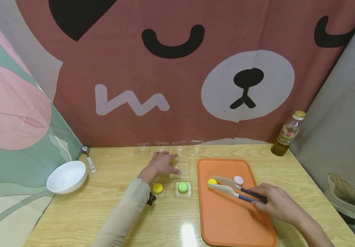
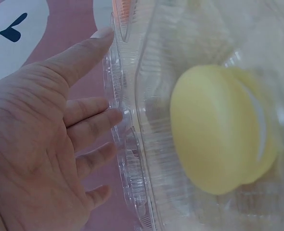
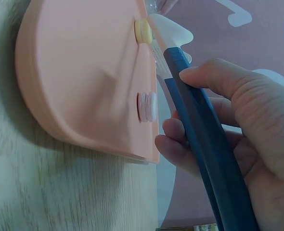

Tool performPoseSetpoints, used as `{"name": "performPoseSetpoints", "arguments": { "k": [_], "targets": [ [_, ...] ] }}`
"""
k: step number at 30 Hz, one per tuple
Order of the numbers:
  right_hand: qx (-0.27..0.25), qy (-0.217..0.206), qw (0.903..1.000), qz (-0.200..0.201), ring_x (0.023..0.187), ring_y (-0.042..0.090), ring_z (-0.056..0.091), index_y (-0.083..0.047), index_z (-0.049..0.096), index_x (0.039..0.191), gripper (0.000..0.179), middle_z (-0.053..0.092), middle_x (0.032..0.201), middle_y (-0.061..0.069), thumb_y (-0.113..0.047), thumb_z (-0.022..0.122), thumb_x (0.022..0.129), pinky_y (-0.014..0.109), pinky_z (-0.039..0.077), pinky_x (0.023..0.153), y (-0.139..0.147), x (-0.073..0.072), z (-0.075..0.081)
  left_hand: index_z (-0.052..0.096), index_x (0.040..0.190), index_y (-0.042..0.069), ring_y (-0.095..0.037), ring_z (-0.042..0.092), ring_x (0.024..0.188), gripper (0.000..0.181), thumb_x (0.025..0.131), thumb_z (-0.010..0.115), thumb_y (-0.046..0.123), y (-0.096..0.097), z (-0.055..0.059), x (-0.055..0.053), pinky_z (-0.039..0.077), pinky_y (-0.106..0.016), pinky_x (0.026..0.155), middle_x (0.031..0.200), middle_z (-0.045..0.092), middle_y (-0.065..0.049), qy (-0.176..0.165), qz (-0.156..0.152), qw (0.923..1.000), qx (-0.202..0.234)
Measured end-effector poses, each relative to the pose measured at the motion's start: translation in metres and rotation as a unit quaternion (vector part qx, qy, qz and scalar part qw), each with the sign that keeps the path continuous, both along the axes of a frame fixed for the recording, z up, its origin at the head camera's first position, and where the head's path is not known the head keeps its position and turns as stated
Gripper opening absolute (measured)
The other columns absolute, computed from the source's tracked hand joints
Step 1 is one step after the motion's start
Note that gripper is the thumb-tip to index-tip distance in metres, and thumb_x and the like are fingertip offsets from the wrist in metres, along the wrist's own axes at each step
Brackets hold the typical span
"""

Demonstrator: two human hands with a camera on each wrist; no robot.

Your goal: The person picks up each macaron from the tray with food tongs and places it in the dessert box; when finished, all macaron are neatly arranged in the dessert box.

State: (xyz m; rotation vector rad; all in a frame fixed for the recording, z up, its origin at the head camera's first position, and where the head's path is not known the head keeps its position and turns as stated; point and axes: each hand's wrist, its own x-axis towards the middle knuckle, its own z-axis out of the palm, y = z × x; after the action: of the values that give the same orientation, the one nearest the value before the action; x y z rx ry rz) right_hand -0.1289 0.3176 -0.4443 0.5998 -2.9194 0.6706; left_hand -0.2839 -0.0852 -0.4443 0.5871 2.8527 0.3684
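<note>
My left hand [image 1: 162, 164] is stretched over the clear plastic boxes, fingers spread and holding nothing. Its thumb is at the near left corner of an empty clear box [image 1: 183, 168], and the fingertips overlap the back row of boxes. Closer in, a yellow macaron [image 1: 158, 188] and a green macaron [image 1: 182, 187] each sit in a clear box. My right hand [image 1: 273, 200] grips tongs [image 1: 253, 194] with dark blue handles and pale tips. The parted tips reach another yellow macaron [image 1: 211, 183] on the orange tray [image 1: 236, 223]. A pale pink macaron [image 1: 238, 180] lies behind the tongs.
Several clear plastic boxes [image 1: 197, 148] line the table's back edge. At the left are a white bowl [image 1: 67, 177] and a metal spoon [image 1: 91, 164] with a white handle. An oil bottle [image 1: 286, 135] stands at the back right. Printed cloths hang around the table.
</note>
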Motion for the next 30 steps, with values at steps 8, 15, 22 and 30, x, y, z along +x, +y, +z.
{"name": "performPoseSetpoints", "arguments": {
  "k": [8, 15, 22, 30],
  "targets": [
    [0.003, -0.021, 0.9998, 0.006, 0.068, -0.006, 0.044, -0.015, 0.076, 0.113, 0.030, 0.060, 0.086, -0.016, -0.026, 0.081, 0.085, 0.018, 0.038, 0.057, 0.002, 0.001, -0.001, 0.045, 0.154, 0.023, -0.031, 0.037, 0.149, 0.088, 0.081, 0.078, 0.060, -0.003, 0.000, 0.000, 0.019, -0.056, 0.124, 0.149, 0.058, 0.002, 0.000, 0.001, 1.0000, -0.008],
    [0.005, -0.019, 0.9998, 0.011, 0.068, -0.006, 0.044, -0.016, 0.076, 0.111, 0.029, 0.061, 0.086, -0.016, -0.026, 0.081, 0.085, 0.018, 0.038, 0.057, 0.004, 0.001, -0.005, 0.044, 0.155, 0.026, -0.034, 0.038, 0.148, 0.089, 0.080, 0.078, 0.061, -0.006, -0.001, 0.000, 0.015, -0.061, 0.124, 0.149, 0.057, 0.003, -0.011, 0.004, 0.9999, -0.001],
    [0.003, 0.000, 0.9999, 0.016, 0.070, -0.007, 0.045, -0.016, 0.077, 0.111, 0.030, 0.061, 0.087, -0.016, -0.025, 0.083, 0.083, 0.018, 0.039, 0.057, 0.004, 0.002, -0.009, 0.048, 0.153, 0.027, -0.032, 0.037, 0.149, 0.085, 0.080, 0.079, 0.059, -0.008, -0.005, -0.001, 0.013, -0.060, 0.125, 0.149, 0.057, 0.004, -0.008, 0.004, 1.0000, 0.003],
    [0.003, 0.000, 0.9999, 0.014, 0.071, -0.007, 0.046, -0.015, 0.077, 0.112, 0.031, 0.063, 0.090, -0.014, -0.025, 0.083, 0.083, 0.018, 0.040, 0.058, 0.004, 0.003, -0.011, 0.050, 0.151, 0.028, -0.033, 0.038, 0.148, 0.082, 0.080, 0.079, 0.058, -0.009, -0.008, -0.002, 0.016, -0.059, 0.125, 0.149, 0.058, 0.003, -0.004, 0.001, 1.0000, -0.001]
  ]
}}
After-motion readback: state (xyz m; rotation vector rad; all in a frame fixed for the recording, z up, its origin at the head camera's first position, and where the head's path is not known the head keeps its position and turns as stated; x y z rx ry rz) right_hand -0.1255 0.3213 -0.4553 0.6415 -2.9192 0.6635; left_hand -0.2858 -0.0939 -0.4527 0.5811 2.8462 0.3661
